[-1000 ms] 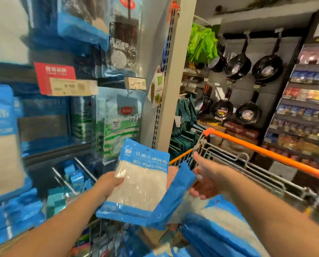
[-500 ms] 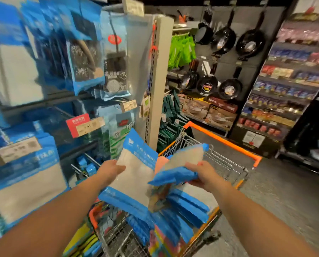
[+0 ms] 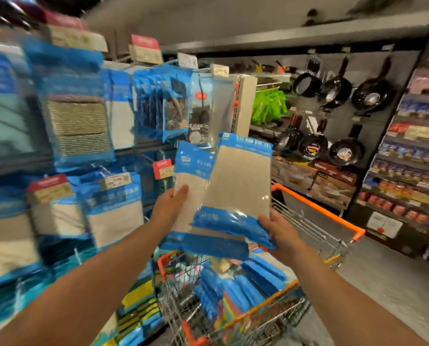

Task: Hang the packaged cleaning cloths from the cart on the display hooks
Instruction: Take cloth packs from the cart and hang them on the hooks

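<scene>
Each hand holds one blue-edged cloth package upright above the cart. My left hand (image 3: 170, 205) grips the left package (image 3: 192, 176) at its left side. My right hand (image 3: 279, 229) holds the right package (image 3: 243, 181) by its lower right corner, and this one overlaps the front of the left one. Several more blue packages (image 3: 235, 288) lie in the wire cart (image 3: 315, 231) with orange trim below. The display (image 3: 83, 126) on my left is hung with similar blue packages; its hooks are blurred.
Red-and-cream price tags (image 3: 145, 48) sit above the hanging rows. A white shelf upright (image 3: 245, 106) ends the display. Across the aisle hang black pans (image 3: 373, 96), with stocked shelves (image 3: 413, 156) at right. Grey floor (image 3: 383, 290) lies right of the cart.
My right hand has lifted its package from the cart and turned it upright beside the left one. Both hands rose, and my view swung up toward the display.
</scene>
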